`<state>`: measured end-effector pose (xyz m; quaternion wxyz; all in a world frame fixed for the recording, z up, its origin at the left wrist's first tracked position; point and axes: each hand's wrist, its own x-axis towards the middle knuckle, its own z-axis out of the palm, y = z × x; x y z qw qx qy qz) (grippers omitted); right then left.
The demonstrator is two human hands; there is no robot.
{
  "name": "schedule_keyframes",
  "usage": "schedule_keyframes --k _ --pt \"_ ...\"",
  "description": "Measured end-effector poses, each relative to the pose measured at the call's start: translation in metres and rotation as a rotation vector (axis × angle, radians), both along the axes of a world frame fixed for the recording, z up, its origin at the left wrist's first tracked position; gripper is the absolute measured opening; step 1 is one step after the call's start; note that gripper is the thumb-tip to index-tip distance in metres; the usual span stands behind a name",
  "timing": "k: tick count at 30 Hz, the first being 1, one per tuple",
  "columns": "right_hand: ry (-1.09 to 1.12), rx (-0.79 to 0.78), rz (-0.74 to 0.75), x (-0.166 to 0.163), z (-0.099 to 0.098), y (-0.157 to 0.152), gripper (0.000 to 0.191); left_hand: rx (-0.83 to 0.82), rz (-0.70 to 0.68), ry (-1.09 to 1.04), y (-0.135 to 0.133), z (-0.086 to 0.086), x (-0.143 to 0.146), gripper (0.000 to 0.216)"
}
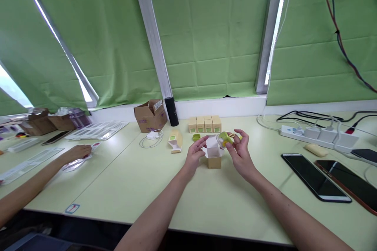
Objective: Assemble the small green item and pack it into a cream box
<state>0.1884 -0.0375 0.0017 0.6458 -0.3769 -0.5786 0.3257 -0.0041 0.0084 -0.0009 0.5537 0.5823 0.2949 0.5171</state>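
A small brown cardboard box (215, 162) stands upright on the table in front of me, its white-lined top open. My left hand (194, 153) is at its left side, fingers closed on the raised flap. Just above the box's right edge, my right hand (240, 156) pinches a small green case (225, 139) with a pale loop strap, seemingly in clear plastic wrap. Behind the box lies a little green tray-like piece (196, 137). Farther left is another opened small carton (175, 141), lying on its side.
Several closed small boxes (204, 124) form a row at the back, near a black cylinder (171, 111) and a larger carton (150, 116). Phones (315, 176) and a power strip (318, 136) lie right. A co-worker's hand (78, 153) handles a clear plastic bag at left.
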Motion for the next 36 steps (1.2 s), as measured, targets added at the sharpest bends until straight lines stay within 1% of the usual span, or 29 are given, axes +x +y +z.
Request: schedule_keyframes --k 10,14,19,25,32,36 --pt "-0.02 -0.073 -0.056 0.006 -0.001 0.005 0.05 -0.05 -0.031 -0.03 0.004 -0.003 -0.002 0.078" --pt "-0.059 -0.093 -0.099 0.007 -0.002 0.004 0.052 -0.084 -0.084 -0.064 0.003 -0.002 -0.003 0.082" --pt "-0.128 -0.093 -0.094 0.006 0.002 -0.001 0.041 -0.098 -0.143 -0.093 0.003 -0.004 -0.003 0.086" --pt "-0.273 -0.032 -0.113 0.002 0.004 -0.005 0.032 -0.07 -0.165 -0.089 0.004 -0.006 -0.003 0.084" --pt "-0.476 0.019 -0.104 -0.004 -0.001 -0.005 0.027 -0.053 -0.152 -0.084 0.005 -0.01 -0.004 0.082" --pt "-0.571 0.004 -0.106 -0.004 -0.005 -0.004 0.028 -0.071 -0.157 -0.105 0.003 -0.008 -0.003 0.085"
